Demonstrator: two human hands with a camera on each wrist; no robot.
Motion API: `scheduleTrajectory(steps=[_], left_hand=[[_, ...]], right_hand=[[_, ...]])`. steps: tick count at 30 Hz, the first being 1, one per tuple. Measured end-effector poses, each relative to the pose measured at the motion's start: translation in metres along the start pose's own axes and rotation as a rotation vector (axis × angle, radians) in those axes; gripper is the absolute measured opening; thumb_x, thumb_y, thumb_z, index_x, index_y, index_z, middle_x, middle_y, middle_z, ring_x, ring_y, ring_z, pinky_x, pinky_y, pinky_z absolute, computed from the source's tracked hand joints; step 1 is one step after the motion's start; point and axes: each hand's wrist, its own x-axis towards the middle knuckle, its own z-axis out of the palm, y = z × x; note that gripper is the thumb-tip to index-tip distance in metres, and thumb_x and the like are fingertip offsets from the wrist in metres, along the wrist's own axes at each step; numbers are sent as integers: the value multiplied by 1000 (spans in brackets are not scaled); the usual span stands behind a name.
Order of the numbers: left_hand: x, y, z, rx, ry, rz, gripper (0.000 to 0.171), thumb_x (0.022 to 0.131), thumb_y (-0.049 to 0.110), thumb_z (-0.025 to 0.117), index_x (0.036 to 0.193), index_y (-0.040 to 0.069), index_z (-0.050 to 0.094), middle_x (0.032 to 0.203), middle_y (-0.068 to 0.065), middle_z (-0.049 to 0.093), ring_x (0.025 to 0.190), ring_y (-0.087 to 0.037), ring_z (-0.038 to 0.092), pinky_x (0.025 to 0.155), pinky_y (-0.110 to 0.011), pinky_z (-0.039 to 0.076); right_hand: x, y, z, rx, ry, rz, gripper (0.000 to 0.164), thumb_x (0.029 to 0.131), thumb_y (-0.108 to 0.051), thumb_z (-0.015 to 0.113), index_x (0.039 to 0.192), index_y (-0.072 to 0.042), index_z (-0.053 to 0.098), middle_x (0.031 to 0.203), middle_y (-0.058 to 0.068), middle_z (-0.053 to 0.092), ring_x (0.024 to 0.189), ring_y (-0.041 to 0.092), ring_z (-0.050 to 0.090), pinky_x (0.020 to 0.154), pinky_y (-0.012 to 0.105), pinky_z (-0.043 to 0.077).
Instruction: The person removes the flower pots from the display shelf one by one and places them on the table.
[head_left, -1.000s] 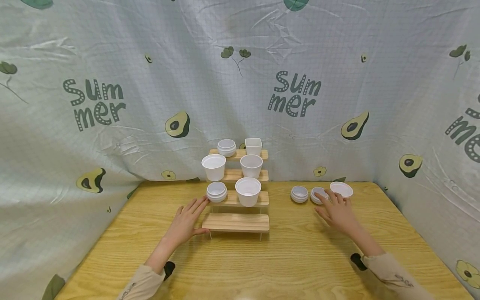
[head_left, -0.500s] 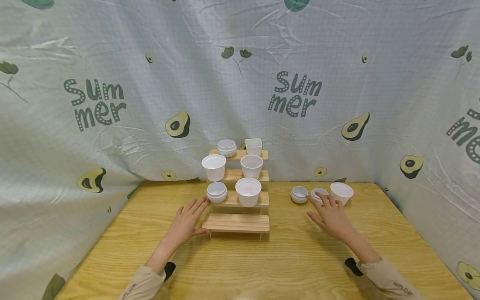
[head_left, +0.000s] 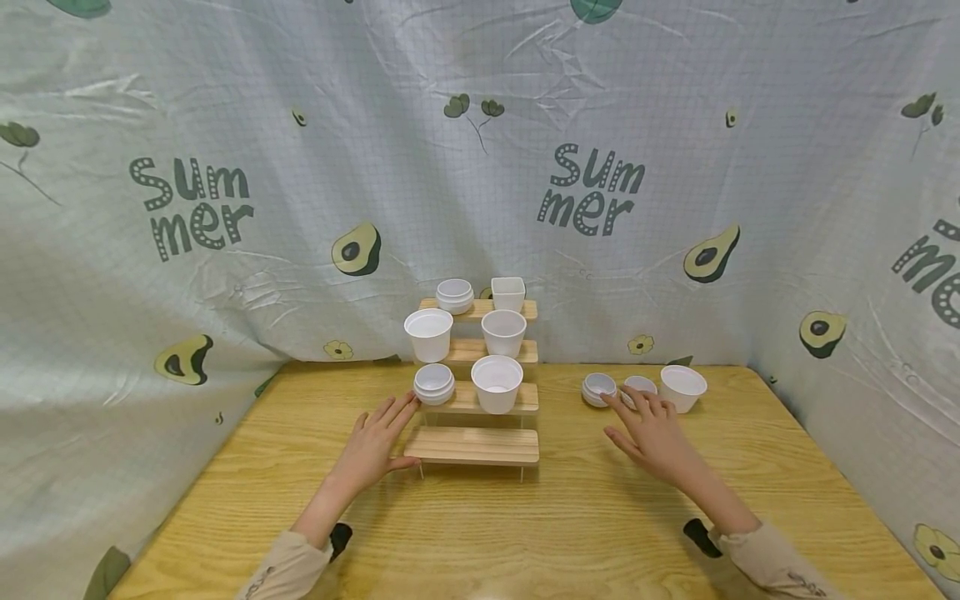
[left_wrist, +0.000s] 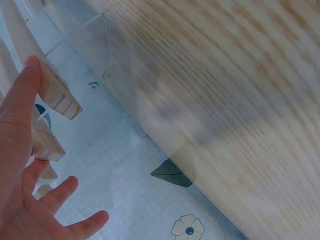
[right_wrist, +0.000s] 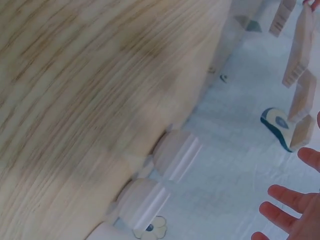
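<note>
My left hand (head_left: 373,442) spreads at the left side of a stepped wooden display stand (head_left: 472,447). Its thumb (left_wrist: 31,75) touches the end of the lowest shelf, and a fingertip reaches the shelf above, near a low white jar (head_left: 433,385). My right hand (head_left: 654,437) holds nothing; its fingers are spread apart, over the table just in front of two low white jars. One jar (head_left: 599,400) is by its index fingertip; the fingers partly hide the other jar (head_left: 640,384). A white cup (head_left: 682,393) stands to their right.
On the stand's upper three shelves sit white cups (head_left: 497,392), another low jar (head_left: 454,298) and a square white pot (head_left: 508,293). The lowest shelf is bare. Behind the wooden table (head_left: 525,542) hangs a patterned curtain (head_left: 450,183).
My right hand has drawn left from the white cup toward the leftmost jar, leaving the cup fully in view. The left hand and the stand have stayed put.
</note>
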Motion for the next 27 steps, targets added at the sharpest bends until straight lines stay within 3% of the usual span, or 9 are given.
scheduleTrajectory(steps=[6,15,27], left_hand=[[0,1,-1,-2,-12,-8,88,66,45,72,138,12,34,142,-8,36,123,-38,41,86,-64,37],[0,3,-2,-14,27,6,86,64,42,73,135,8,38,140,-11,39,120,-40,43,84,-65,38],[0,4,-4,-24,-10,-18,87,66,44,72,137,11,35,141,-10,37,123,-38,41,87,-65,36]], right_hand=[[2,-10,0,1,31,-43,50,90,-48,42,127,-15,48,126,19,46,107,36,45,80,55,36],[9,-25,1,27,28,-89,50,91,-49,38,130,-18,45,129,16,44,111,35,42,82,54,34],[22,-46,-1,54,15,-138,49,91,-48,38,131,-20,43,132,15,41,111,32,43,87,57,33]])
